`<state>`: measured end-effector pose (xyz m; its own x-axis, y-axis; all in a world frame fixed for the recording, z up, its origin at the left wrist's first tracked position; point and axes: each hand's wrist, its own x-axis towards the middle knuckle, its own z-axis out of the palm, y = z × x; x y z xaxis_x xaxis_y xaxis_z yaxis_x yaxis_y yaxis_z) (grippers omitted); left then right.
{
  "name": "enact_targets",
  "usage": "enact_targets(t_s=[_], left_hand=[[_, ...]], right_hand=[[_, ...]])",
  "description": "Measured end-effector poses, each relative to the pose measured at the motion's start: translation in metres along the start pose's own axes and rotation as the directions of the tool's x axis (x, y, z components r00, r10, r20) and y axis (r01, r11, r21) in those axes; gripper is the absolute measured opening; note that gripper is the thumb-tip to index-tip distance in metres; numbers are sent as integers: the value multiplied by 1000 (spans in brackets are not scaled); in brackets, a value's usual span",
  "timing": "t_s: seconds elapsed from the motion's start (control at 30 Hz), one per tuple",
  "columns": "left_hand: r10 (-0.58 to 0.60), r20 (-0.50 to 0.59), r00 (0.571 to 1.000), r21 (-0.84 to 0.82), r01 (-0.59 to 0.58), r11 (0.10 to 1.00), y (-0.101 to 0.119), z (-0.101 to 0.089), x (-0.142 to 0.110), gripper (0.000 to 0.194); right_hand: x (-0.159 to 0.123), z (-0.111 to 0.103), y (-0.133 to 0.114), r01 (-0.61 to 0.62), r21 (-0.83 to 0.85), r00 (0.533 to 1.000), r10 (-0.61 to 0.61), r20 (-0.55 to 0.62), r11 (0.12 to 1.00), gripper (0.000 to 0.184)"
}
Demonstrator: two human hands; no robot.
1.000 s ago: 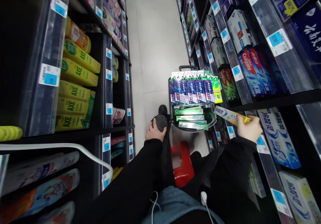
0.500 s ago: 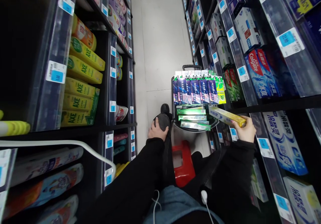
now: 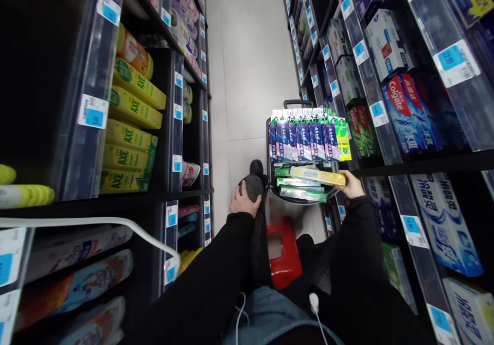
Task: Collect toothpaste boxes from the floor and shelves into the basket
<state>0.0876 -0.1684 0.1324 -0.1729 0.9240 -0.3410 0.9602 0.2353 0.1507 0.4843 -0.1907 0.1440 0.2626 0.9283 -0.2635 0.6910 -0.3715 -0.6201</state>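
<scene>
My right hand (image 3: 352, 185) grips one end of a long yellow toothpaste box (image 3: 318, 175). The box lies nearly level over the near part of a dark shopping basket (image 3: 296, 199), above several thin green-and-white boxes (image 3: 303, 194). Upright in the far part of that basket are rows of blue-purple toothpaste boxes (image 3: 303, 141), with green-and-yellow boxes (image 3: 343, 141) at their right end. Fingers spread, my left hand (image 3: 245, 202) rests flat on a dark rounded surface, apparently my knee, and holds nothing.
Shelves flank the narrow aisle. On the left stand yellow AXE boxes (image 3: 133, 134) and bottles; on the right are Colgate boxes (image 3: 407, 110) and white-and-blue boxes (image 3: 443, 221). Beneath me is a red plastic stool (image 3: 287, 257). Pale floor tiles (image 3: 252, 67) run ahead.
My right hand has moved left with the yellow toothpaste box, bringing it from the basket's right side to above the green-and-white boxes. My left hand stays put. The view has shifted slightly.
</scene>
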Motion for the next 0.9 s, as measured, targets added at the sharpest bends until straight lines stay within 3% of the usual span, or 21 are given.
enact_targets(t_s=[0.07, 0.13, 0.27, 0.4, 0.5, 0.6, 0.7, 0.77, 0.83, 0.9], left_hand=[[0, 0, 1000, 2, 0, 1000, -1, 1, 0, 82], [0, 4, 1000, 1, 0, 1000, -1, 1, 1, 82], [4, 17, 1000, -12, -4, 1000, -1, 2, 1, 82], [2, 6, 1000, -29, -2, 1000, -1, 2, 1, 82], [6, 4, 1000, -33, -5, 999, -1, 1, 2, 83], [10, 28, 1000, -38, -9, 999, -1, 1, 4, 84], [11, 33, 999, -44, -9, 999, 0, 1, 5, 85], [7, 28, 1000, -52, -5, 999, 2, 0, 4, 85], [4, 30, 1000, -68, -2, 998, 4, -2, 4, 85], [-1, 45, 999, -94, 5, 996, 6, -5, 2, 86]], right_hand=[[-4, -5, -6, 59, -121, 997, -53, 49, 991, 49], [-14, -15, -16, 131, -130, 990, -122, 73, 983, 46], [-52, -46, -42, 166, -81, 985, -169, -34, 983, 41], [-109, -84, -62, -22, -164, 982, -10, -188, 986, 48], [-157, -104, -75, -242, -166, 907, 162, -388, 956, 51], [-201, -113, -88, -308, 30, 772, 269, -576, 951, 53], [-233, -114, -95, -161, 323, 613, 351, -708, 933, 52], [-246, -111, -95, -25, 504, 551, 433, -713, 863, 51], [-254, -103, -93, 77, 658, 570, 508, -646, 749, 50], [-254, -88, -90, 105, 775, 641, 553, -532, 623, 48]])
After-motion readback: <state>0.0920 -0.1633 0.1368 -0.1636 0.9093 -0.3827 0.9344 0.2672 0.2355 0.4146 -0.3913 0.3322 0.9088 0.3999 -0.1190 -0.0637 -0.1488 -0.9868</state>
